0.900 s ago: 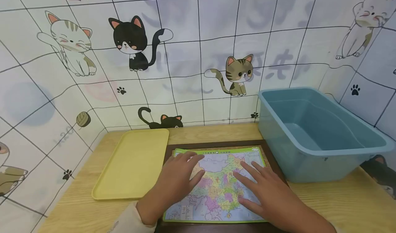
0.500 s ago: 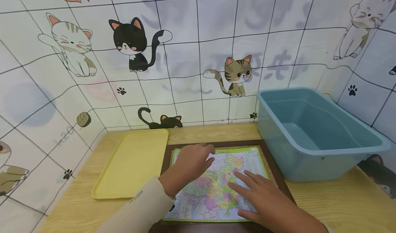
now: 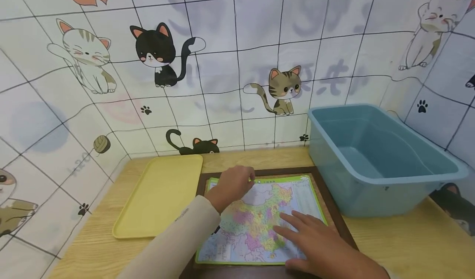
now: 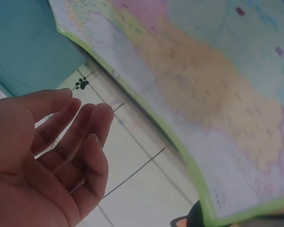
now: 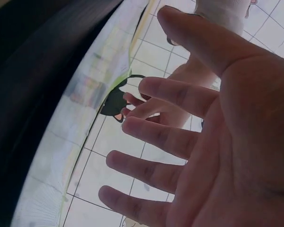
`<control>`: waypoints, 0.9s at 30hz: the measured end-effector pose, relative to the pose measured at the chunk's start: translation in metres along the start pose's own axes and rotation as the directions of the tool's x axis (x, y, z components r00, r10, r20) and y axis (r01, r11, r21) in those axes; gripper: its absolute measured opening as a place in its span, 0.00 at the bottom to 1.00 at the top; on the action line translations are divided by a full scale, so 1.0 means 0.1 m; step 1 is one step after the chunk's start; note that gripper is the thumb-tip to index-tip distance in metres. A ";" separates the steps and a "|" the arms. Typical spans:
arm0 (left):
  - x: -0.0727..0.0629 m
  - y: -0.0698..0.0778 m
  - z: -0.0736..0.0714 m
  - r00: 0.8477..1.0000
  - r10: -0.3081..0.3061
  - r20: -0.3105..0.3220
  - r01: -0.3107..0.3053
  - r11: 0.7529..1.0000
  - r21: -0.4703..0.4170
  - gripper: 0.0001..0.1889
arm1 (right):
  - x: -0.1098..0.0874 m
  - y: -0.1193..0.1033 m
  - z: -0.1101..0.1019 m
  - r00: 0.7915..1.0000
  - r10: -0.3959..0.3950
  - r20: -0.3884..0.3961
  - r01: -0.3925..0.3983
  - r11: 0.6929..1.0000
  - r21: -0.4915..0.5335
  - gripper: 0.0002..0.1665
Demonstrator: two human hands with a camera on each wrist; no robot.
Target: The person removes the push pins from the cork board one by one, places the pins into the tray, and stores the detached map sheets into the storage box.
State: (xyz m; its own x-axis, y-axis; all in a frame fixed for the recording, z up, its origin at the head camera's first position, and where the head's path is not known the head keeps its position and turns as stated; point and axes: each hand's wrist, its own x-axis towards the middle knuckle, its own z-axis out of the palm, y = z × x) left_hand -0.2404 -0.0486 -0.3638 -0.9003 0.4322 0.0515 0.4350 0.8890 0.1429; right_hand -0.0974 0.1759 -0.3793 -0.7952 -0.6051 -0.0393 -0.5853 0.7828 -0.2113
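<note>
A map sheet [image 3: 259, 221] with a green border lies inside a dark brown frame [image 3: 335, 211]. Over its upper left part is my left hand [image 3: 231, 186], fingertips near the top border. In the left wrist view, that hand's fingers bend loosely with nothing between them, beside the map's green edge [image 4: 180, 153]. My right hand [image 3: 315, 240] is over the map's lower right part, its fingers spread. From the right wrist view, the right palm and straight fingers [image 5: 151, 172] face the map's shiny surface [image 5: 80, 101] and hold nothing.
To the left of the frame, a yellow tray [image 3: 159, 196] lies on the wooden table [image 3: 389, 242]. A deep blue-grey plastic tub [image 3: 375, 196] stands to the right, close against the frame. Behind everything rises a wall covering [image 3: 222, 64] printed with cats and grid lines.
My left hand has moved right and up toward the map's top edge, its fingers bending more. My right hand has drifted slightly toward the lower edge, fingers still spread.
</note>
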 end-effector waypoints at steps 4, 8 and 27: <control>0.13 -0.03 0.10 1.000 -0.011 0.028 0.013 0.997 -0.072 0.05 | 0.01 0.01 0.03 0.999 -0.038 -0.002 0.038 0.999 -0.033 0.45; 0.22 -0.02 0.17 0.998 -0.017 0.059 0.023 0.994 -0.106 0.05 | 0.03 0.03 0.07 0.998 -0.043 0.037 0.043 0.999 -0.012 0.48; 0.44 -0.12 0.42 0.974 -0.135 0.180 0.202 0.874 -0.441 0.05 | 0.10 0.14 0.19 0.985 -0.115 0.127 0.102 0.990 0.101 0.49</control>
State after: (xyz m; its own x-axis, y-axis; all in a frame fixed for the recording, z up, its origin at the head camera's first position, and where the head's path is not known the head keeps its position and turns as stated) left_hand -0.2848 -0.0334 -0.4045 -0.9329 0.3287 -0.1474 0.1910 0.7983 0.5711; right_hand -0.1108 0.1780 -0.4009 -0.6959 -0.7046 -0.1388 -0.6447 0.6981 -0.3115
